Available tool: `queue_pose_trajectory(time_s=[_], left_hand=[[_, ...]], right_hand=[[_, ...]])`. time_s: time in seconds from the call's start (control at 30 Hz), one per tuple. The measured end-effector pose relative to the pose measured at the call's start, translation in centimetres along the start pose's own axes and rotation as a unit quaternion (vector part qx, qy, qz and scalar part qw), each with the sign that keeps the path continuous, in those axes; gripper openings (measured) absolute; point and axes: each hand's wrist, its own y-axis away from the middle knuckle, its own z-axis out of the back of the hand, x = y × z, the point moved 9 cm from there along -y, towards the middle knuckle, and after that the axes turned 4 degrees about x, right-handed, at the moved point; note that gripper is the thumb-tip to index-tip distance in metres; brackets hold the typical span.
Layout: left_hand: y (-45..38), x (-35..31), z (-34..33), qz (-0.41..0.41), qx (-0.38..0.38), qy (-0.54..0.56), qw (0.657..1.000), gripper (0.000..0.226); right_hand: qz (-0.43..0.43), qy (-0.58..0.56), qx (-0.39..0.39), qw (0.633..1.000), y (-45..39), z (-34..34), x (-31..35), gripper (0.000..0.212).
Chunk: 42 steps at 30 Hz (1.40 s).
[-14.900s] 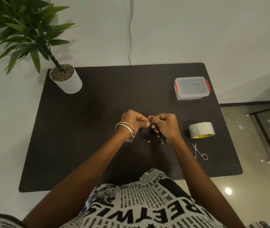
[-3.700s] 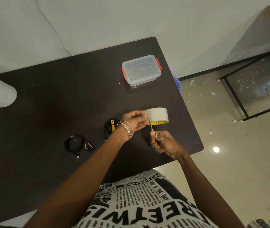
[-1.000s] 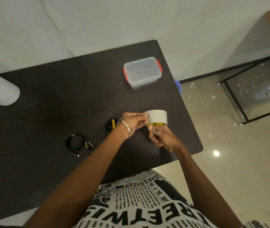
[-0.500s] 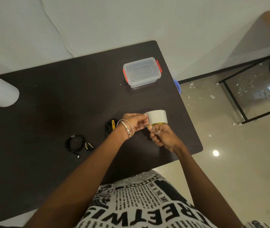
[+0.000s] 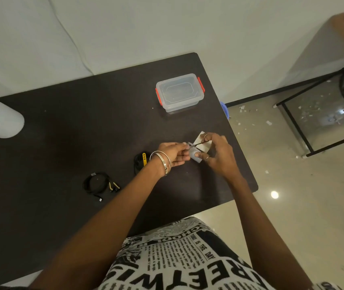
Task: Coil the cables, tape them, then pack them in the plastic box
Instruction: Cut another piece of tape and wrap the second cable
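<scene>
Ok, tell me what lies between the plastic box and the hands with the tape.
Only bare dark table separates the plastic box from the left hand and right hand cutting tape, in the head view.

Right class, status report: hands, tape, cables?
Left hand pinches tape; right hand works scissors. Cables coiled, untaped. Box shut.

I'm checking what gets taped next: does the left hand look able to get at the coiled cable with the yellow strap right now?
Probably not yet. The cable with the yellow strap lies uncovered on the table just beside the left wrist, but the left hand is pinching the tape strip while the right hand works the scissors.
</scene>
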Motion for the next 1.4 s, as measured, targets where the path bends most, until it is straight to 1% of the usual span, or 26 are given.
queue_pose_trajectory(time_s=[0.1, 0.17, 0.23, 0.3, 0.43, 0.6, 0.7, 0.77, 0.8, 0.83, 0.87, 0.9, 0.93, 0.97, 1.03, 1.13, 1.2, 1.27, 1.3, 1.4], left_hand=[[0.1, -0.5, 0.4, -0.007, -0.002, 0.001, 1.0, 0.015], [0.1, -0.6, 0.7, -0.012, -0.005, 0.003, 1.0, 0.015], [0.4, -0.7, 1.1, -0.016, -0.01, 0.011, 1.0, 0.01], [0.5, -0.6, 1.3, -0.02, -0.013, 0.015, 1.0, 0.005], [0.8, -0.1, 1.8, -0.025, -0.018, 0.037, 0.999, 0.005], [1.0, 0.3, 2.3, -0.028, -0.026, 0.049, 0.998, 0.007], [1.4, 0.3, 2.6, -0.033, -0.028, 0.057, 0.997, 0.009], [1.6, 0.3, 2.9, -0.034, -0.031, 0.064, 0.997, 0.009], [1.7, 0.3, 3.2, -0.036, -0.034, 0.069, 0.996, 0.01], [1.8, 0.3, 3.4, -0.037, -0.038, 0.075, 0.996, 0.011], [1.9, 0.4, 3.8, -0.038, -0.041, 0.081, 0.995, 0.012], [2.0, 0.5, 4.1, -0.039, -0.043, 0.087, 0.995, 0.013], [2.1, 0.6, 4.4, -0.039, -0.045, 0.092, 0.994, 0.013], [2.2, 0.7, 4.7, -0.039, -0.047, 0.097, 0.993, 0.014], [2.5, 1.0, 5.3, -0.04, -0.05, 0.103, 0.993, 0.015], [2.8, 1.2, 5.9, -0.045, -0.054, 0.105, 0.992, 0.016], [3.1, 1.3, 6.3, -0.047, -0.055, 0.105, 0.992, 0.016], [3.5, 1.3, 6.7, -0.053, -0.058, 0.109, 0.991, 0.018], [3.6, 1.2, 6.9, -0.056, -0.058, 0.111, 0.991, 0.018], [4.0, 1.3, 7.7, -0.059, -0.062, 0.113, 0.99, 0.018]], right_hand=[[-0.015, 0.039, 0.018, 0.999, -0.9, 0.0, -0.3, 0.042], [-0.012, 0.034, 0.01, 0.999, -0.9, 0.3, -0.2, 0.038], [-0.034, 0.017, -0.008, 0.999, -0.6, 0.5, -0.5, 0.036], [-0.062, -0.015, -0.045, 0.997, -0.1, 0.6, -0.8, 0.032], [-0.11, -0.109, -0.103, 0.983, 0.7, 0.4, -1.5, 0.027], [-0.154, -0.192, -0.13, 0.96, 1.4, 0.2, -2.2, 0.026], [-0.162, -0.244, -0.132, 0.947, 1.6, 0.3, -2.5, 0.022], [-0.175, -0.272, -0.165, 0.932, 2.3, 0.9, -2.9, 0.025], [-0.193, -0.257, -0.197, 0.926, 3.1, 1.5, -3.5, 0.026], [-0.218, -0.216, -0.23, 0.924, 4.1, 2.2, -4.1, 0.027], [-0.247, -0.15, -0.247, 0.925, 5.2, 2.6, -5.0, 0.028], [-0.28, -0.068, -0.238, 0.927, 6.2, 2.6, -5.8, 0.029], [-0.314, 0.015, -0.201, 0.928, 7.0, 2.0, -6.7, 0.03], [-0.342, 0.082, -0.147, 0.925, 7.6, 0.9, -7.6, 0.03], [-0.373, 0.168, -0.038, 0.912, 8.5, -1.7, -8.5, 0.033], [-0.375, 0.242, 0.074, 0.892, 8.8, -4.6, -7.9, 0.037], [-0.38, 0.253, 0.122, 0.881, 8.5, -5.8, -7.8, 0.041], [-0.377, 0.274, 0.14, 0.873, 8.1, -6.2, -7.8, 0.041], [-0.369, 0.294, 0.134, 0.872, 7.9, -6.1, -7.7, 0.037], [-0.316, 0.362, 0.077, 0.874, 7.3, -4.9, -6.1, 0.026]])
